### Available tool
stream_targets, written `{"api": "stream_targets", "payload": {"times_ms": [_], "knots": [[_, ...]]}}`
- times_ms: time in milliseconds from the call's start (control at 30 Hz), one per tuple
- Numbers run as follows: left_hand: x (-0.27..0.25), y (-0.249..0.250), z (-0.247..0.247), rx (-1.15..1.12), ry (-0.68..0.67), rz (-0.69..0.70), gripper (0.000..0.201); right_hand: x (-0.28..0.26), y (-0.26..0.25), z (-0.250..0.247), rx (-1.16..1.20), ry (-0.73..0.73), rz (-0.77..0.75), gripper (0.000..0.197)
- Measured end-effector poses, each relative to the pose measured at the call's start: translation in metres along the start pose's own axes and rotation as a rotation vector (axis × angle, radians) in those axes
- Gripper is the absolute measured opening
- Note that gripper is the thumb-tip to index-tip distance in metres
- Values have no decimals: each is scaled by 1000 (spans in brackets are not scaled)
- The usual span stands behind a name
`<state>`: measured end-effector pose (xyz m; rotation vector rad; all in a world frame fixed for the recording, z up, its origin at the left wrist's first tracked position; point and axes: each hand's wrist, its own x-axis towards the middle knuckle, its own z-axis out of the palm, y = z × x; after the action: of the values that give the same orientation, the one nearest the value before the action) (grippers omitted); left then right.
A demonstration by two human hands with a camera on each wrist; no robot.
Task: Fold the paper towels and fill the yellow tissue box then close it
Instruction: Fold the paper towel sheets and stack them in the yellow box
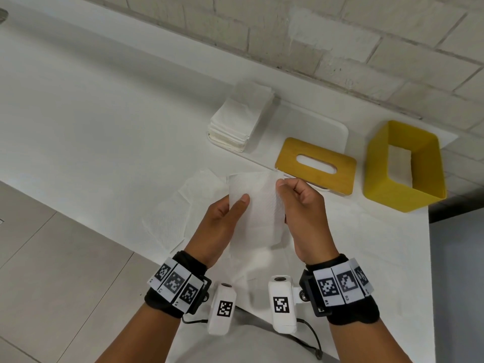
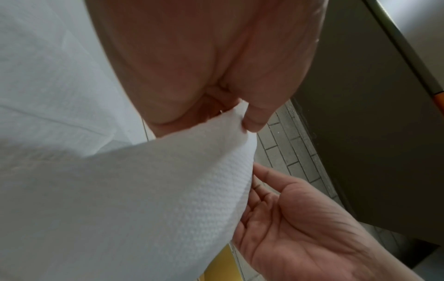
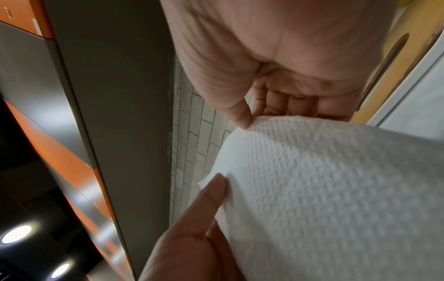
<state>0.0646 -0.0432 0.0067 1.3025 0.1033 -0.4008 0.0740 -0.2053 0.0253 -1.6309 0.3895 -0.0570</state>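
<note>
Both hands, left [image 1: 225, 218] and right [image 1: 301, 205], have a pinching grip on a paper towel [image 1: 259, 203] above the worktop [image 1: 104, 127]; at two o'clock the yellow box [image 1: 404, 166] stands open, its lid [image 1: 315, 165] alongside

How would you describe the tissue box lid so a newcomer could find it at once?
Start at the white counter below the brick wall. Right of the folded towel stack and left of the open yellow box lies the lid. It alone is a flat yellow panel with an oval slot.
</note>
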Motion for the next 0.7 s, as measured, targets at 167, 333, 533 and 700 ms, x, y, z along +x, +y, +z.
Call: {"api": "stream_targets", "payload": {"times_ms": [167, 333, 533, 700], "knots": [[1, -4, -2, 22, 31, -14, 30, 2, 3, 1, -12, -11, 5, 20], [2, -3, -23, -114, 213, -28, 30, 14, 15, -11, 3, 79, 65, 10], [-2, -1, -75, -188, 496, -106, 21, 39, 51, -18, -548, -67, 166, 31], [-8, -7, -85, -87, 488, -128, 22, 49, 53, 10, -704, -109, 127, 54]]}}
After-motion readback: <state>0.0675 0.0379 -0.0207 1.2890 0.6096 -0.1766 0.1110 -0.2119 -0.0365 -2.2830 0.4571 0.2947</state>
